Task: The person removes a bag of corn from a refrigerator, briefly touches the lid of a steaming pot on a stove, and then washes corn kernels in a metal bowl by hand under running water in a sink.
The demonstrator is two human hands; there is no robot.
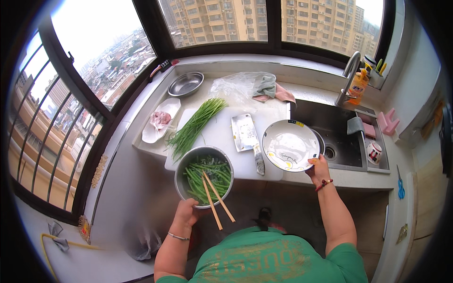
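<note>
My left hand [187, 212] grips the near rim of a round metal pot [181, 177]. Long green vegetables, perhaps beans, lie in the pot in what looks like water. Two wooden chopsticks [214, 201] lean out over its near rim. My right hand [318, 169] holds a white dish [290, 143] with a yellow pattern, tilted at the counter's edge, and its inside bears no food. Part of a metal rim shows behind the dish. Between the two vessels, a cleaver [245, 132] rests on a white cutting board [219, 141]. A bundle of green chives [196, 127] lies on the board's left side.
Raw meat [161, 119] sits in a white tray [171, 106] at left, below a metal bowl [185, 84]. Plastic film [235, 85] and cloths [267, 88] lie at the back. Right of these are a sink [339, 127], faucet [348, 79], detergent bottle [358, 88] and blue scissors [400, 187].
</note>
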